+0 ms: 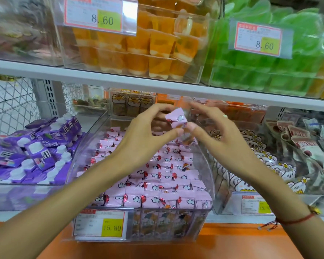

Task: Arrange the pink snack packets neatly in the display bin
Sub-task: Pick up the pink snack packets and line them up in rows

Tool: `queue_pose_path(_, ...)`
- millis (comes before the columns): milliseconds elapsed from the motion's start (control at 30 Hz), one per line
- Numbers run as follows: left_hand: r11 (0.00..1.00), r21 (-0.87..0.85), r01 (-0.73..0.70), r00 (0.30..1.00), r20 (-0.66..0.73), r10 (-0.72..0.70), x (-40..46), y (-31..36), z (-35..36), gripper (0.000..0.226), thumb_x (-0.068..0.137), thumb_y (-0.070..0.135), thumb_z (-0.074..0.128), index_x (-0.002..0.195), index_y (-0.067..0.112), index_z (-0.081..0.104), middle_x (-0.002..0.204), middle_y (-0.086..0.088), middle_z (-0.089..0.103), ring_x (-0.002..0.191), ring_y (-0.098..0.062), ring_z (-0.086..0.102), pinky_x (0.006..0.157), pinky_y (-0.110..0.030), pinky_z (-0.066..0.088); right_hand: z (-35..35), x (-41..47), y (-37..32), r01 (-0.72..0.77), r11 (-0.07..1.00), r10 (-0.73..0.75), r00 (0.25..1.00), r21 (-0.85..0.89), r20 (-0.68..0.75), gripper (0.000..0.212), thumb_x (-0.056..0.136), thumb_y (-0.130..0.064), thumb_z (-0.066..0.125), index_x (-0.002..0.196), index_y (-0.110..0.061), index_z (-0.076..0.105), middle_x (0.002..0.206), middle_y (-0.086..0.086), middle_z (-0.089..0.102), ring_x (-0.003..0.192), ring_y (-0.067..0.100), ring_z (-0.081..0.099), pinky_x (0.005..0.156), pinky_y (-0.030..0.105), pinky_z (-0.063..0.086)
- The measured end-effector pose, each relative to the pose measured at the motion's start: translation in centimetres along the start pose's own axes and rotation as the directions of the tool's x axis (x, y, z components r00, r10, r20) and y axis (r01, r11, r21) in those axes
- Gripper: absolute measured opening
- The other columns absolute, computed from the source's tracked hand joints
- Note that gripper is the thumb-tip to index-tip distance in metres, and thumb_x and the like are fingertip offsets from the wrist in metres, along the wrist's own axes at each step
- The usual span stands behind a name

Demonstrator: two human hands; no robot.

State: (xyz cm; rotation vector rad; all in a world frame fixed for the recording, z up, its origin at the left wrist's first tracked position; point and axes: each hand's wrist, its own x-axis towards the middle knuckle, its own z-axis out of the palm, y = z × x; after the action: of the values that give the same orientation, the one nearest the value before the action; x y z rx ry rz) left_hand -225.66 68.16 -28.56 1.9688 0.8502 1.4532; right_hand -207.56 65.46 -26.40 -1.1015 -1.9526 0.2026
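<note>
- My left hand (148,131) and right hand (211,131) both pinch one small pink cloud-printed foil snack packet (177,119), lifted to square it
- Beneath my grip, the clear plastic display bin (204,207) holds the tidy pink rows it should join

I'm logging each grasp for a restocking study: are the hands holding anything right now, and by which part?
Yes. Both hands hold one pink snack packet above the display bin. The left hand and right hand pinch its lower edge between thumb and fingers.
</note>
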Motion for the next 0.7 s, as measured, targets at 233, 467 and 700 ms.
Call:
queue_pose_path(233, 0.996, -0.066, 0.068, 0.998, -0.002, -0.068, -0.5, -0.6, 1.1, 0.041, 0.071, 0.022, 0.079, 0.095, 0.024, 0.045, 0.097, 0.009, 0.067, 0.091, 0.002, 0.065, 0.086, -0.016, 0.051, 0.3, -0.2, 0.5, 0.089, 0.99, -0.089, 0.996, -0.108, 0.002, 0.033, 0.086, -0.027, 0.065, 0.118, -0.021, 0.06, 0.107, -0.006, 0.064, 0.096, 0.01, 0.059, 0.083, 0.032, 0.048)
queue_pose_path(467, 0.918, 0.387, 0.083, 0.881, 0.403, -0.249, -1.7, -2.9, 0.4, 0.028, 0.091, 0.041, 0.057, 0.118, 0.035, 0.054, 0.127, 0.012, 0.053, 0.111, -0.009, 0.054, 0.095, -0.036, 0.046, -0.3, 0.2, 1.6, -0.077, 0.995, 0.09, 0.974, 0.07, -0.207, 0.025, 0.086, -0.031, 0.063, 0.106, -0.019, 0.054, 0.09, -0.006, 0.067, 0.079, 0.006, 0.065, 0.074, 0.02, 0.051)
queue_pose_path(700, 0.778, 0.617, -0.117, 0.77, 0.552, -0.321, -2.1, -3.2, 0.0, 0.04, 0.097, 0.048, 0.04, 0.135, 0.039, 0.045, 0.135, 0.015, 0.048, 0.118, -0.006, 0.038, 0.097, -0.037, 0.04, -0.5, -0.1, 2.0, -0.094, 0.977, 0.081, 0.994, -0.192, -0.071, 0.029, 0.089, -0.028, 0.061, 0.117, -0.021, 0.052, 0.092, 0.001, 0.069, 0.082, 0.017, 0.066, 0.077, 0.033, 0.049)
